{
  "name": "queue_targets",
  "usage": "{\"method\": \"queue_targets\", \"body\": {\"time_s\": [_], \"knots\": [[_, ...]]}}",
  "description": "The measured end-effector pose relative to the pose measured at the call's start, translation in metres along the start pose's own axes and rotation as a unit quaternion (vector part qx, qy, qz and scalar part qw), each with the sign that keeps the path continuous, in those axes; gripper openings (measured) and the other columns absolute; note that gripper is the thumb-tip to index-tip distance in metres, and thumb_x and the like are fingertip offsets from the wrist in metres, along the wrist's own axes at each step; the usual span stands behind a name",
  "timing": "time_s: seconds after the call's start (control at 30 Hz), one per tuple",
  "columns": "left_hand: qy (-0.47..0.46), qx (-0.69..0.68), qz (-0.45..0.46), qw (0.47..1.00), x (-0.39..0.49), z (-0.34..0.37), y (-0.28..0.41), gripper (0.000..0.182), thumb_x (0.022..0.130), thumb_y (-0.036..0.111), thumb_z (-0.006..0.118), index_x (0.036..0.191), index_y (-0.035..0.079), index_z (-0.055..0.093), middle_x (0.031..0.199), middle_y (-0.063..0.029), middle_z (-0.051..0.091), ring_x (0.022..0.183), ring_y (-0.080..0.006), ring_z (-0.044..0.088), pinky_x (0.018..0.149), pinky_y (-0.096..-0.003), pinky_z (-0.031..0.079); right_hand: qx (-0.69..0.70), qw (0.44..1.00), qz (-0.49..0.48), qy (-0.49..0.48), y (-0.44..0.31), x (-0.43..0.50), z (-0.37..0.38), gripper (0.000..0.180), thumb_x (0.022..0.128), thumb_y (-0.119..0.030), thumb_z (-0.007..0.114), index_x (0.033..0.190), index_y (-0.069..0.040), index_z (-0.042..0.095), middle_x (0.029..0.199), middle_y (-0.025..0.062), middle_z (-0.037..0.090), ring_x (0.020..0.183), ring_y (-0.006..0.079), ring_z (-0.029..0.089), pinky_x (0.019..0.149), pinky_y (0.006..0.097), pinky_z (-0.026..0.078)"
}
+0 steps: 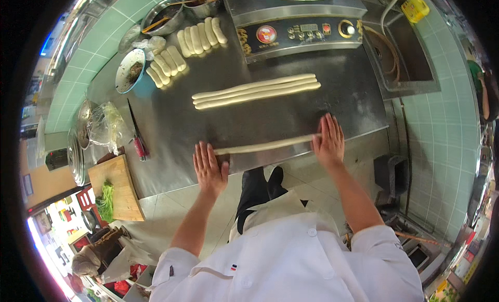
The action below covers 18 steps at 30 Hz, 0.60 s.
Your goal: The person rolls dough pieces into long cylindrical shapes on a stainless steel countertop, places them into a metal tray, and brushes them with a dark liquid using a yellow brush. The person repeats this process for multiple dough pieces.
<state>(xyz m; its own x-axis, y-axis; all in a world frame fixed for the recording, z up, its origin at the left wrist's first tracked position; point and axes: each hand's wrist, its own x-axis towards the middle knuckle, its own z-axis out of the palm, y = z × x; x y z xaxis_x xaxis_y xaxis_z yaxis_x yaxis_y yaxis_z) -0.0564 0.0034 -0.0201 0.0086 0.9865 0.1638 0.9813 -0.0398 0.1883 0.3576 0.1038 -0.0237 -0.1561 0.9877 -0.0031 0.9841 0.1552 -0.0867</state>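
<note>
A long thin dough rope (269, 146) lies across the steel worktop near its front edge. My left hand (208, 165) rests flat over its left end, fingers stretched out and palm down. At the other end my right hand (329, 140) lies flat in the same way, thumb slightly apart. Both palms hide the rope's tips, and neither hand grasps it. Beyond them, three longer dough strands (257, 91) lie side by side. Several short dough logs (167, 64) sit in a row at the back left, with more short logs (200, 36) behind them.
On the left are a blue bowl of dark filling (128, 70), a knife with a red handle (139, 146), a plastic bag (107, 124) and a wooden cutting board (113, 193) with chopped greens (105, 202). An induction cooker (304, 33) stands at the back, beside a sink (413, 49).
</note>
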Motion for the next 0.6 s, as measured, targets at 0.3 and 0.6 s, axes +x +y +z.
{"method": "queue_targets", "body": {"time_s": [0.3, 0.6], "knots": [[0.301, -0.462, -0.177, 0.815, 0.205, 0.028, -0.111, 0.06, 0.115, 0.034, 0.047, 0.163, -0.001, 0.038, 0.159, -0.0205, 0.05, 0.147, -0.0307, 0.046, 0.122, -0.0405, 0.034, 0.319, 0.907, 0.223, 0.158, 0.061, 0.221, -0.019, 0.05, 0.11, -0.044, 0.047, 0.136, -0.005, 0.065, 0.13, 0.0165, 0.072, 0.126, 0.042, 0.065, 0.107, 0.0486, 0.053], [-0.072, -0.475, -0.454, 0.751, 0.09, -0.002, -0.1, 0.044, 0.103, 0.026, 0.069, 0.141, 0.005, 0.064, 0.115, -0.009, 0.075, 0.096, -0.017, 0.072, 0.088, -0.0345, 0.058, 0.33, 0.918, 0.217, -0.039, 0.089, 0.127, 0.031, 0.039, 0.104, -0.022, 0.068, 0.138, -0.004, 0.065, 0.115, 0.0091, 0.074, 0.092, 0.0169, 0.073, 0.078, 0.0344, 0.063]]}}
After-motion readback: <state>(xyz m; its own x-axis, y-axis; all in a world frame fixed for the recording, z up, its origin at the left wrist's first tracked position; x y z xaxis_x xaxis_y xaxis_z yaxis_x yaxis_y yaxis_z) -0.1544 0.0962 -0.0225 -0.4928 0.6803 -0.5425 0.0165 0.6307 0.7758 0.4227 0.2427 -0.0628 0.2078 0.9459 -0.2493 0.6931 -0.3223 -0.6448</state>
